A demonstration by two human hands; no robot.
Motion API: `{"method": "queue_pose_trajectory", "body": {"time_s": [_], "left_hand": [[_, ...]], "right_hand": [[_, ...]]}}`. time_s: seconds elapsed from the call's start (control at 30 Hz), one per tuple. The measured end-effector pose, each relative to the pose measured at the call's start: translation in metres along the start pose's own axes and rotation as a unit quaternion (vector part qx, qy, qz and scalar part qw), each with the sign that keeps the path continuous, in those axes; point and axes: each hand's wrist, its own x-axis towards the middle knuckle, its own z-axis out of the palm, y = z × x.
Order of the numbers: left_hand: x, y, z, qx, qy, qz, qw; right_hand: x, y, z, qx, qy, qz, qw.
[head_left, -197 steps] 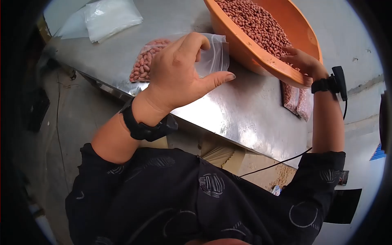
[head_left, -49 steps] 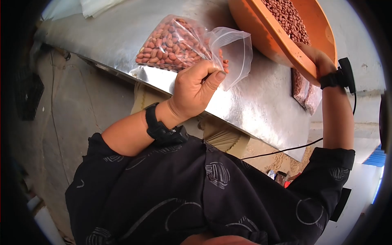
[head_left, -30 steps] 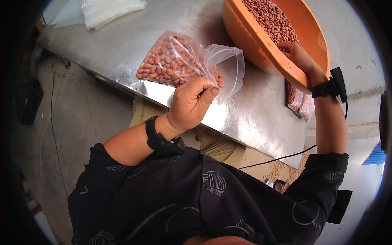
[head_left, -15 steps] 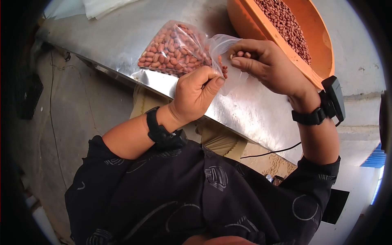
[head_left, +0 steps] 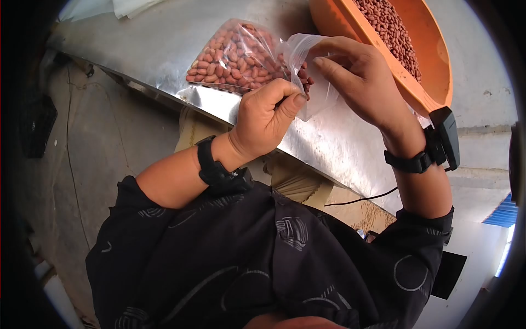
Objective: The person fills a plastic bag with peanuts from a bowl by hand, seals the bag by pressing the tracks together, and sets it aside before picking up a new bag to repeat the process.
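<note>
A clear plastic bag of reddish-skinned peanuts lies on the metal table, its mouth turned to the right. My left hand is closed, pinching the near edge of the bag between thumb and index finger. At the bag's mouth is my right hand, with the thumb apart from the bent fingers; no peanuts show between them. Its fingertips are partly hidden by the plastic. A few peanuts show at the bag's neck, beside my left fingers.
An orange scoop-shaped container of peanuts stands beyond my right hand. The metal table ends in an edge close to my body. White plastic sheeting lies at the far left. A black cable hangs below my right wrist.
Peanuts held in my right fingers no longer show there, and its thumb has parted from the fingers. That hand moved slightly up and left; my left hand keeps its pinch on the bag.
</note>
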Motion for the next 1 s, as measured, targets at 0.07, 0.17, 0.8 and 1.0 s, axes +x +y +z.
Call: {"method": "queue_pose_trajectory", "body": {"time_s": [0.07, 0.17, 0.8, 1.0], "left_hand": [[0.002, 0.004, -0.001, 0.003, 0.0, -0.007, 1.0], [0.003, 0.004, 0.001, -0.032, 0.012, -0.024, 0.999], [0.012, -0.014, 0.001, -0.229, 0.103, -0.124, 0.96], [0.013, -0.014, -0.001, -0.216, 0.092, -0.125, 0.964]], "right_hand": [[-0.018, -0.012, -0.008, -0.033, 0.048, -0.083, 0.995], [-0.055, -0.025, 0.006, -0.047, -0.001, -0.175, 0.983], [-0.074, 0.013, 0.113, 0.078, 0.067, 0.024, 0.994], [-0.076, 0.012, 0.108, 0.116, 0.064, 0.049, 0.99]]}}
